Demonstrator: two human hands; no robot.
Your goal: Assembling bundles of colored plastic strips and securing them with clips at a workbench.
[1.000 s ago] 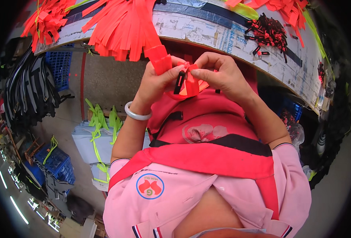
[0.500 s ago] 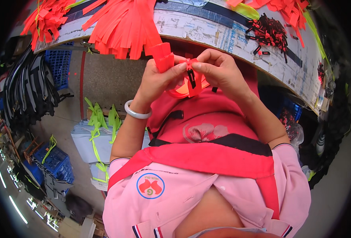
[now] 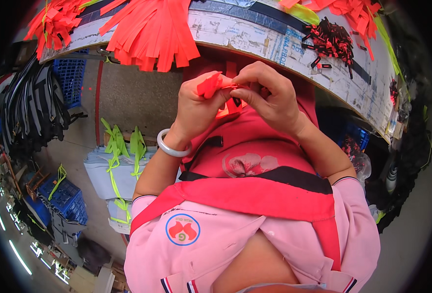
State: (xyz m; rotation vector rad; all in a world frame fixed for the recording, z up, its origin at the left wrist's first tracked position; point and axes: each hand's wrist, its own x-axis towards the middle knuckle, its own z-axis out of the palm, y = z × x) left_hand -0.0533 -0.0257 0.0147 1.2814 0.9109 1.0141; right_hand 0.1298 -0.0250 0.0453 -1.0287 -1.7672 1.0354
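My left hand is closed around a bundled orange-red fabric strip, whose folded end sticks up out of the fist. Beside it, my right hand pinches thumb to forefinger at the strip's middle, its fingertips meeting those of the left. A small black pull tab shows just below the fingertips, partly hidden by them. More of the strip hangs in a loop under the hands, in front of the red apron.
A worktable curves across the top. Over its edge hangs a bunch of orange-red strips; a pile of small black-and-red pieces lies at right. Black-and-grey strips, blue crates and stacked pale sheets stand at left.
The strip's upper end has come away from the hanging bunch and is now gathered in my left hand. My right hand has closed over the black tab, which shows less.
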